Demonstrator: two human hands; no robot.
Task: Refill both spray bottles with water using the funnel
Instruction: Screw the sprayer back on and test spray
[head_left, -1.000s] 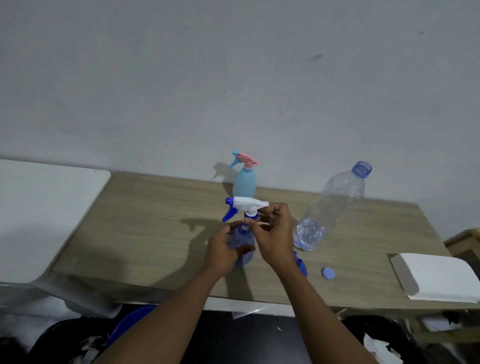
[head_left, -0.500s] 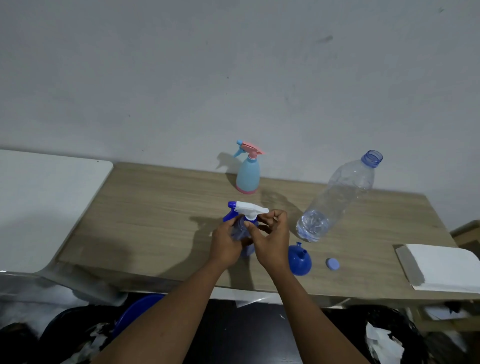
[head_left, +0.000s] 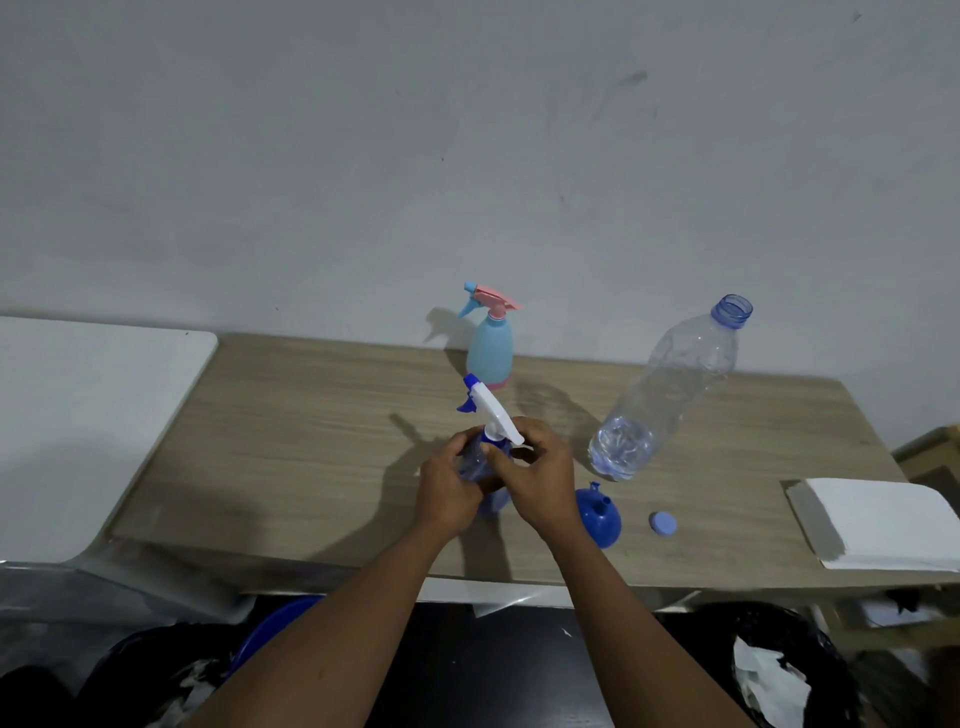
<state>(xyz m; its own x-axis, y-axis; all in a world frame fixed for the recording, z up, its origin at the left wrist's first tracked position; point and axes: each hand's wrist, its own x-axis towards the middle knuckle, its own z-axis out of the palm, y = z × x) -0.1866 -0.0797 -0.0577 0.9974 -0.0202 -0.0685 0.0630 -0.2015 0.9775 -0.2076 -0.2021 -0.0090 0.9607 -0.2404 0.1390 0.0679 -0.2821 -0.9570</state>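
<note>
Both hands are holding the clear blue spray bottle (head_left: 474, 461) near the front of the bench (head_left: 311, 441): the left hand (head_left: 449, 488) is gripping its body, the right hand (head_left: 540, 483) is pinching the collar under the white trigger head (head_left: 492, 410). Just right of them the blue funnel (head_left: 600, 519) is lying; the pale blue spray bottle (head_left: 489, 353) is standing behind.

Plain indoor utility corner, wood-grain table (head_left: 291, 441), bare grey wall (head_left: 363, 156) ahead of the right hand (head_left: 540, 483), white counter (head_left: 78, 415) well left of the left hand (head_left: 445, 491), bagged bin (head_left: 810, 649) below.
</note>
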